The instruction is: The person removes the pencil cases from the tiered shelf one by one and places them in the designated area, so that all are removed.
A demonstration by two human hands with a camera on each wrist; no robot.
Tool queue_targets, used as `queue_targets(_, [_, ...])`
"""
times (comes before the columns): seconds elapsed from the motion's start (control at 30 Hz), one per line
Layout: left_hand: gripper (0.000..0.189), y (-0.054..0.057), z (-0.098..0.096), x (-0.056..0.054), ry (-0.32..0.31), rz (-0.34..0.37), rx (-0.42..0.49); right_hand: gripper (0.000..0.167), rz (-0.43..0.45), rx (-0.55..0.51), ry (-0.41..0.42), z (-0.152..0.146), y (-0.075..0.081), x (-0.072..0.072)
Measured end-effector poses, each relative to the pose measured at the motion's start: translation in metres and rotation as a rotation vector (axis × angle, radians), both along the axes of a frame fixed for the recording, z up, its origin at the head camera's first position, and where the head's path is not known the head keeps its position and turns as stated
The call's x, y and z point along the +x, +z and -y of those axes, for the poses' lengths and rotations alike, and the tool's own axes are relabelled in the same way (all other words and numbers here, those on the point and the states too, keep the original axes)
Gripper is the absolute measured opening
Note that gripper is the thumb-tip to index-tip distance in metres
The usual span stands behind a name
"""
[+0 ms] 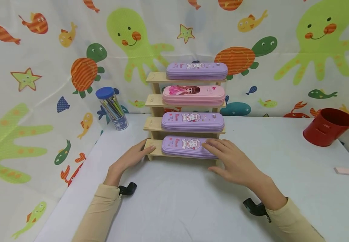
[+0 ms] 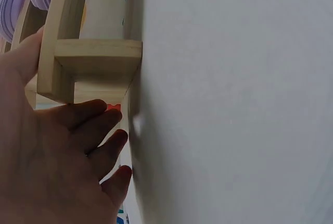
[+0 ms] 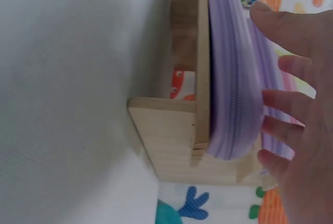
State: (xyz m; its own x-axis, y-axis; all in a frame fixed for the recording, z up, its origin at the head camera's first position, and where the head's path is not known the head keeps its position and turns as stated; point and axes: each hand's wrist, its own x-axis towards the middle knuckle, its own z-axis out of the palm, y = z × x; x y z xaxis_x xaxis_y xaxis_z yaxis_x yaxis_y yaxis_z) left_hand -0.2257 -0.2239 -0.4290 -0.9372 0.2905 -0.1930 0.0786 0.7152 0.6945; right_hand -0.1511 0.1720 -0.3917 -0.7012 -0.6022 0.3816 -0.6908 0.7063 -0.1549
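Observation:
A wooden stepped rack (image 1: 155, 124) stands at the middle of the table, one pencil case on each of its shelves. My left hand (image 1: 133, 155) holds the left end of the lowest shelf. Its thumb lies on top and its fingers reach below the board (image 2: 99, 54). At the lowest purple pencil case (image 1: 177, 147), the fingertips of my right hand (image 1: 233, 163) overlap the right half, with the fingers spread. The right wrist view shows that case's zipped side (image 3: 231, 78). Above sit a second purple case (image 1: 174, 121), a pink case (image 1: 204, 95) and a top purple case (image 1: 180, 71).
A clear tube of pencils with a blue lid (image 1: 111, 107) stands left of the rack. At the right are a red metal bucket (image 1: 322, 129) and a small pale pink block (image 1: 344, 171). A sea-animal curtain (image 1: 177, 50) hangs behind the white table (image 1: 174, 208).

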Motion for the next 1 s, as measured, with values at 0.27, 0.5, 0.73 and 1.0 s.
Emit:
queue_targets(0.27, [0.081, 0.006, 0.0, 0.0, -0.001, 0.007, 0.03, 0.077, 0.04, -0.008, -0.046, 0.004, -0.009, -0.008])
queue_targets(0.5, [0.082, 0.004, 0.0, -0.003, 0.013, 0.012, 0.053, 0.071, 0.066, -0.015, -0.089, 0.006, -0.011, -0.015])
queue_targets(0.73, [0.079, -0.005, -0.001, -0.006, 0.017, 0.07, 0.174, 0.069, 0.13, 0.015, -0.145, 0.004, -0.008, -0.015])
queue_targets(1.0, [0.076, -0.001, 0.0, -0.005, 0.019, 0.1, 0.207, 0.069, 0.25, 0.003, -0.177, 0.004, 0.004, -0.011])
